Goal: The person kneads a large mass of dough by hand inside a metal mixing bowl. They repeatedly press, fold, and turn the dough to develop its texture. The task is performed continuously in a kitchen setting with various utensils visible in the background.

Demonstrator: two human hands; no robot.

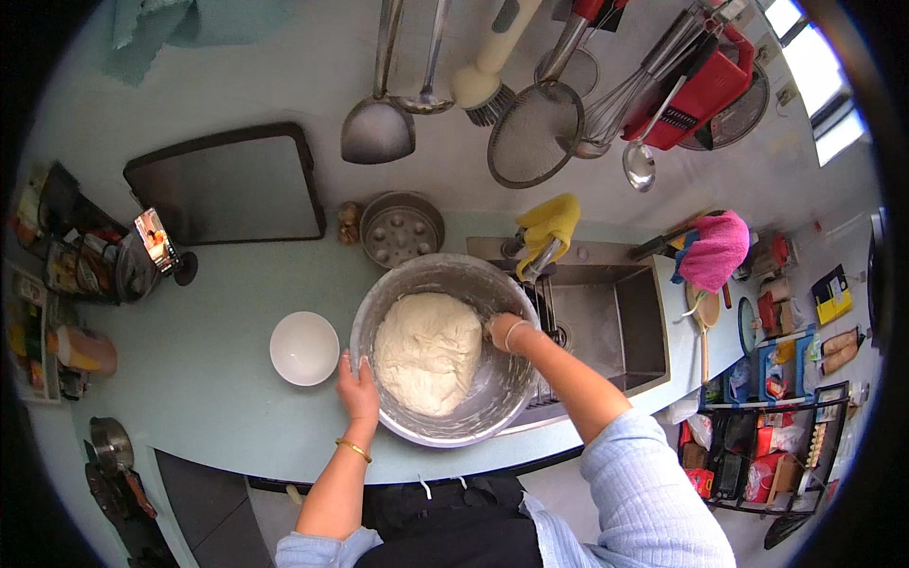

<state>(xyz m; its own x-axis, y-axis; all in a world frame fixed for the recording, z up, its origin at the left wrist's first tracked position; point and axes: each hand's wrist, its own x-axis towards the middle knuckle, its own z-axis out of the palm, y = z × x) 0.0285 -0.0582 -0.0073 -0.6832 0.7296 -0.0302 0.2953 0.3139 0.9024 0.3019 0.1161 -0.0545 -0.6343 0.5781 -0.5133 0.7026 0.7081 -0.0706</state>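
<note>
A large metal mixing bowl (444,439) stands on the counter before me, its right side reaching over the sink's edge. Inside lies a big pale lump of dough (427,353), with a smooth left side and a creased right side. Smears of dough coat the bowl's inner wall. My left hand (357,392) grips the bowl's left rim. My right hand (507,333) is down inside the bowl at the right edge of the dough; its fingertips are partly hidden, so whether they pinch anything is unclear. A white bowl (305,348) sits just left of my left hand.
A steel sink (584,326) with a yellow cloth (556,228) over its tap adjoins the bowl. Behind stands a round dimpled pan (402,228). A lit phone (155,240) stands at left. Utensils, including a mesh strainer (536,135), hang above. A wooden spoon (703,316) lies right.
</note>
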